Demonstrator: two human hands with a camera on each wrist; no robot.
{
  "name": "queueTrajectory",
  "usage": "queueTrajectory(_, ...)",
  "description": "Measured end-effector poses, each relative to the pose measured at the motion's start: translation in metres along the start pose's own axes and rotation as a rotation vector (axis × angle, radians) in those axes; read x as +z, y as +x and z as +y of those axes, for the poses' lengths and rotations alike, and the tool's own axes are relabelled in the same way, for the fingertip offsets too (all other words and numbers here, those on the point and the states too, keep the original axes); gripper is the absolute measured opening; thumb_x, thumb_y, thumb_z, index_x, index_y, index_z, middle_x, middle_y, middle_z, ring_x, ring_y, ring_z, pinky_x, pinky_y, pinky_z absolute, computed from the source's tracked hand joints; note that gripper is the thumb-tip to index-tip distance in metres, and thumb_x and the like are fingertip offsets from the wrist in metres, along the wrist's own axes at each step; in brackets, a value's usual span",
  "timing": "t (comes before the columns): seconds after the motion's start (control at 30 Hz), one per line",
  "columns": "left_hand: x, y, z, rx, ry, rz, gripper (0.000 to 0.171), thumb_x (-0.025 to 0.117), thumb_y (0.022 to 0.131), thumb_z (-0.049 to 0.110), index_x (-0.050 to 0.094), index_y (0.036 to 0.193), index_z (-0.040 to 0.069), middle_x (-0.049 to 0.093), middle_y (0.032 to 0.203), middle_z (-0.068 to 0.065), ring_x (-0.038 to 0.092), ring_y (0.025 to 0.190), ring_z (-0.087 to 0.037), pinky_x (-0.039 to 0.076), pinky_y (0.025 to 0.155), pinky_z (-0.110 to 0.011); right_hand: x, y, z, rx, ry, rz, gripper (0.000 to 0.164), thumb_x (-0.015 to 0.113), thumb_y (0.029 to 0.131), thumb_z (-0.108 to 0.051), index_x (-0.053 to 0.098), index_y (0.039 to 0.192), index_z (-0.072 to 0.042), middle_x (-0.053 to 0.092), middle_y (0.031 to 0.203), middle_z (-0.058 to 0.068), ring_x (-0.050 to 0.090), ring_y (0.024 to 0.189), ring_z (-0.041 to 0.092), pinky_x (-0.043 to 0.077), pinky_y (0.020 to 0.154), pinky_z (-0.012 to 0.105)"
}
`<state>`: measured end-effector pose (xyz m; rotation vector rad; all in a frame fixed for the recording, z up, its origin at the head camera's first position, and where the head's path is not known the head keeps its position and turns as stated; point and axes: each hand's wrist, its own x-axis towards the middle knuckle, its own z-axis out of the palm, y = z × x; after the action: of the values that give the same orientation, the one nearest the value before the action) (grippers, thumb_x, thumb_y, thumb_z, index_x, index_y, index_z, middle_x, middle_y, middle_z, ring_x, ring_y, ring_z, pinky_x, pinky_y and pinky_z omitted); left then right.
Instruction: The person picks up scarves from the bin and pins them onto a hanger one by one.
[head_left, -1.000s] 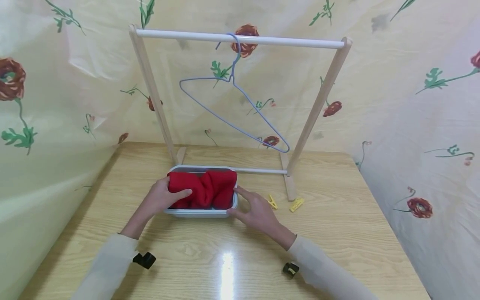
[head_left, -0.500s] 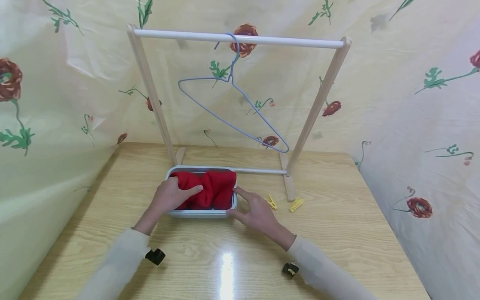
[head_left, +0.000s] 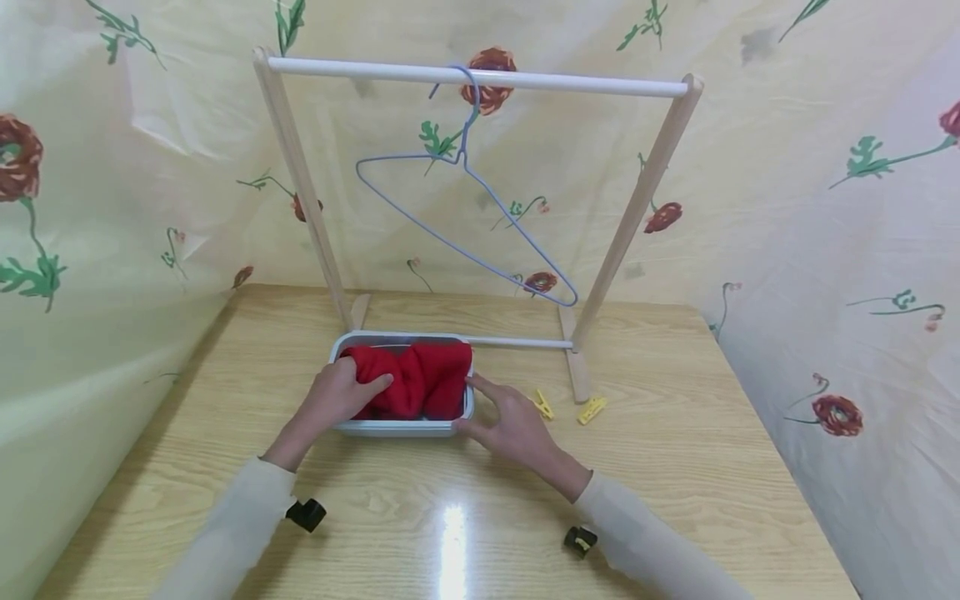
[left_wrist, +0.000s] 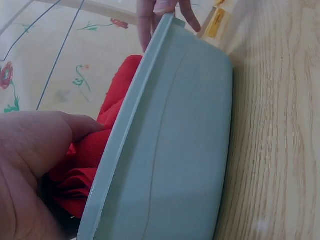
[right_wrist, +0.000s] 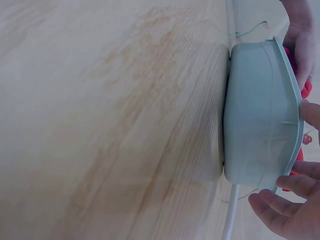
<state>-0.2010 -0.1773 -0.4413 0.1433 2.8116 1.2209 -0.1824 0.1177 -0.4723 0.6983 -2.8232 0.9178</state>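
Folded red cloth lies bunched in a pale blue-grey plastic tub on the table. My left hand reaches over the tub's left end and grips the cloth. In the left wrist view its thumb presses on the red fabric, which bunches in folds beside the palm; the other fingers are hidden. My right hand holds the tub's right end. The right wrist view has its thumb on the rim and its fingers at the rim's far corner.
Behind the tub stands a wooden rack with a white top rail. A blue hanger hangs from it, turned at an angle. Two yellow clothespins lie right of my right hand. Flowered sheeting surrounds the table.
My left hand has moved right, further over the tub, bunching the cloth's left part, then drawn back slightly left. My right hand has stayed at the rim.
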Motion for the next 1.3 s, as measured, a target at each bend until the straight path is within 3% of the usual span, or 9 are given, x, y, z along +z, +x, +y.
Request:
queueTrajectory(0.37,-0.007,0.002,-0.006,0.014,-0.119,-0.044,0.022,0.07,0.096,0.014,0.056,0.087,0.001,0.057,0.067,-0.007,0.053,0.064,-0.019,0.046,0.06,-0.029,-0.001,0.0,0.0,-0.008,-0.006,0.001,0.075,0.077,0.087,-0.051,0.055,0.148,-0.013,0.058,0.146,0.007,0.059,0.13,0.032,0.049,0.105,0.05)
queueTrajectory(0.63,-0.015,0.0,-0.007,0.087,-0.241,-0.069,0.021,0.071,0.096,0.012,0.064,0.113,0.001,0.07,0.095,-0.009,0.064,0.083,-0.022,0.055,0.073,-0.029,-0.002,0.0,-0.001,-0.016,0.016,0.001,0.074,0.078,0.087,-0.05,0.056,0.147,-0.013,0.058,0.146,0.008,0.058,0.131,0.032,0.049,0.105,0.05)
queueTrajectory(0.77,-0.018,-0.001,-0.006,0.114,-0.283,-0.052,0.026,0.07,0.097,0.012,0.065,0.12,0.0,0.071,0.102,-0.012,0.066,0.088,-0.021,0.056,0.077,-0.029,-0.003,0.0,-0.002,-0.015,0.013,-0.002,0.074,0.078,0.087,-0.05,0.056,0.147,-0.013,0.059,0.146,0.007,0.059,0.131,0.031,0.049,0.105,0.049)
queueTrajectory(1.17,-0.03,-0.005,0.002,0.09,-0.337,0.026,0.039,0.071,0.099,0.024,0.061,0.13,0.003,0.068,0.118,-0.015,0.064,0.102,-0.026,0.056,0.083,-0.03,-0.001,0.0,-0.001,-0.009,0.006,0.0,0.073,0.08,0.086,-0.049,0.057,0.146,-0.014,0.061,0.143,0.007,0.061,0.128,0.03,0.051,0.103,0.049)
queueTrajectory(1.3,-0.035,-0.005,0.004,0.112,-0.358,0.056,0.042,0.072,0.098,0.025,0.058,0.132,0.004,0.066,0.121,-0.015,0.064,0.104,-0.027,0.056,0.083,-0.029,-0.001,0.0,-0.001,-0.014,0.004,0.005,0.073,0.08,0.086,-0.048,0.057,0.146,-0.013,0.061,0.144,0.007,0.061,0.128,0.03,0.051,0.103,0.048)
